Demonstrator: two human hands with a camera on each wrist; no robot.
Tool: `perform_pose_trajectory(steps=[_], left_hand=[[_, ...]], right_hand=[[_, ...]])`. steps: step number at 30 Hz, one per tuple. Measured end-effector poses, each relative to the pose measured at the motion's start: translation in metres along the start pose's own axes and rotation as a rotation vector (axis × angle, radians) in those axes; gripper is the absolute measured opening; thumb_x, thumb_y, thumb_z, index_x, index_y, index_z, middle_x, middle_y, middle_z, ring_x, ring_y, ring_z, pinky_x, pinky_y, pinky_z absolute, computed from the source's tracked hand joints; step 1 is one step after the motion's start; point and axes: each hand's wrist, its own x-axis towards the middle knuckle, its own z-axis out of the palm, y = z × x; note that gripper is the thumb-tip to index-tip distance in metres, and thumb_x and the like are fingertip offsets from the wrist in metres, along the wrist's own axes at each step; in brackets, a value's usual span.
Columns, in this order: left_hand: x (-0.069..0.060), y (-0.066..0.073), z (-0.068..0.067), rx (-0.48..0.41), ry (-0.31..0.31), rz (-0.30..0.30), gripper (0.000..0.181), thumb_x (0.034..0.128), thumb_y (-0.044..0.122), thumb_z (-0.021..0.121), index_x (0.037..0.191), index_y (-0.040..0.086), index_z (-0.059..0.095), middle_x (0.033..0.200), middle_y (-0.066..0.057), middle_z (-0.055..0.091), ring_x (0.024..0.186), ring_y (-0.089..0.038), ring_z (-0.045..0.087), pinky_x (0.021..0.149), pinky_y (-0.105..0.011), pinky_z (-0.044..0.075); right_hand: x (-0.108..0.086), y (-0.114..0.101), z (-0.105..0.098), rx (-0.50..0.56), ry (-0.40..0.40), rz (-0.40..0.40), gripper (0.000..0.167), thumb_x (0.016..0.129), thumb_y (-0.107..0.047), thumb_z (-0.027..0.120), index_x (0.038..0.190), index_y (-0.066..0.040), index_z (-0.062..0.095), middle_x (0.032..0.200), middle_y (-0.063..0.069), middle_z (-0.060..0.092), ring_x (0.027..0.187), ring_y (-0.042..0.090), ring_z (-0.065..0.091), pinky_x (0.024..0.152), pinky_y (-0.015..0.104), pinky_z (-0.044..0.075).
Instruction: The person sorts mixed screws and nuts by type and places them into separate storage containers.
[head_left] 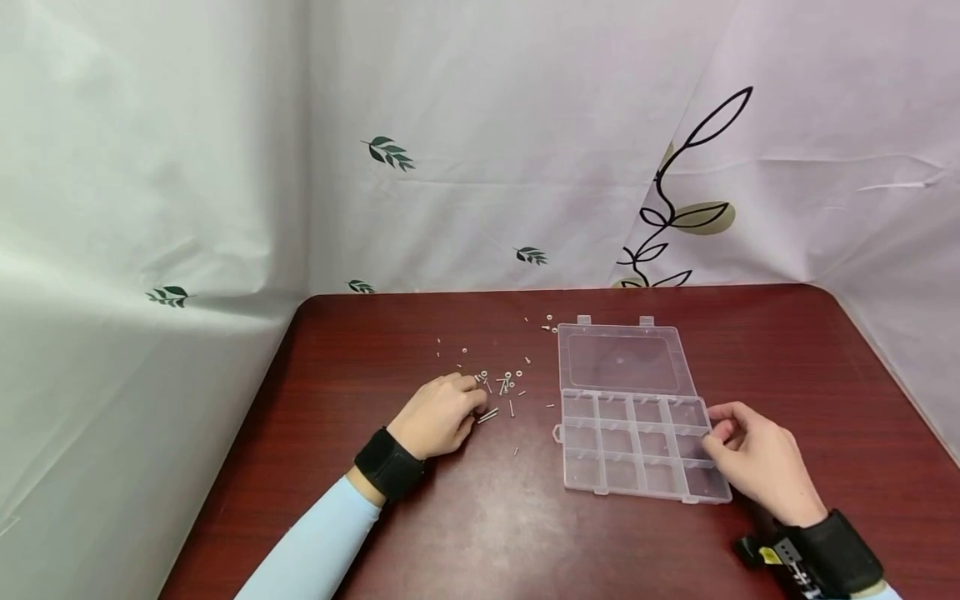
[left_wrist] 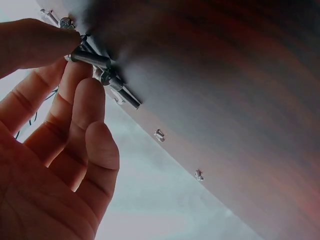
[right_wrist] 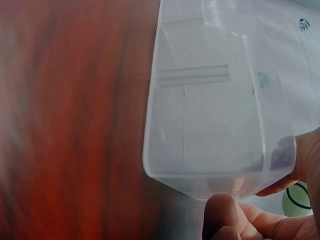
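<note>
My left hand [head_left: 441, 414] rests low over the table beside scattered screws and nuts. In the left wrist view, the thumb and fingertips pinch a metal screw [left_wrist: 92, 59], and more screws lie close around it, partly overlapping. On the right is a clear plastic compartment box [head_left: 621, 477], its lid [head_left: 621, 360] folded back flat and its compartments without visible contents. My right hand [head_left: 767, 460] holds the box's right side, thumb at the upper edge and fingers against the wall. The right wrist view shows the box's end wall [right_wrist: 215, 182] close up beside the fingers.
Loose nuts [head_left: 507, 375] and small screws [head_left: 512, 409] are spread between the left hand and the box. A few more pieces lie by the lid's left side. The dark red table [head_left: 465, 533] meets a patterned white cloth [head_left: 480, 192] behind and at both sides.
</note>
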Motion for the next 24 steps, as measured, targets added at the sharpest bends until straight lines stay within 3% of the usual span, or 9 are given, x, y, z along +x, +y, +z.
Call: perform_pose_trajectory(steps=[5, 10, 18, 24], left_hand=[[0.000, 0.001, 0.000, -0.069, 0.014, -0.029, 0.013, 0.0805, 0.006, 0.067, 0.085, 0.018, 0.064, 0.081, 0.007, 0.051, 0.068, -0.009, 0.049, 0.063, -0.026, 0.047], [0.007, 0.004, -0.001, -0.158, 0.070, -0.042, 0.011, 0.0831, 0.008, 0.064, 0.090, 0.016, 0.062, 0.085, 0.008, 0.049, 0.063, -0.004, 0.046, 0.057, -0.021, 0.043], [0.032, 0.022, -0.008, -0.250, 0.159, 0.011, 0.011, 0.0817, 0.006, 0.061, 0.089, 0.014, 0.060, 0.085, 0.006, 0.048, 0.062, -0.003, 0.043, 0.057, -0.019, 0.040], [0.051, 0.040, -0.012, -0.272, 0.173, 0.077, 0.013, 0.0813, 0.005, 0.059, 0.091, 0.013, 0.059, 0.086, 0.005, 0.048, 0.062, -0.004, 0.042, 0.054, -0.017, 0.037]], right_hand=[[-0.005, -0.007, 0.005, 0.031, 0.001, -0.019, 0.025, 0.074, -0.002, 0.067, 0.097, -0.012, 0.067, 0.064, -0.009, 0.054, 0.053, 0.000, 0.049, 0.053, 0.017, 0.034], [-0.008, -0.015, 0.009, 0.059, -0.016, -0.020, 0.026, 0.074, -0.002, 0.067, 0.097, -0.014, 0.067, 0.066, -0.009, 0.054, 0.055, 0.000, 0.050, 0.054, 0.016, 0.035], [-0.011, -0.023, 0.015, 0.107, -0.051, -0.008, 0.028, 0.075, -0.001, 0.068, 0.099, -0.015, 0.067, 0.071, -0.008, 0.055, 0.057, 0.001, 0.051, 0.054, 0.016, 0.036], [-0.013, -0.022, 0.016, 0.108, -0.063, -0.005, 0.028, 0.075, -0.001, 0.068, 0.100, -0.015, 0.066, 0.071, -0.008, 0.055, 0.056, 0.001, 0.051, 0.053, 0.016, 0.037]])
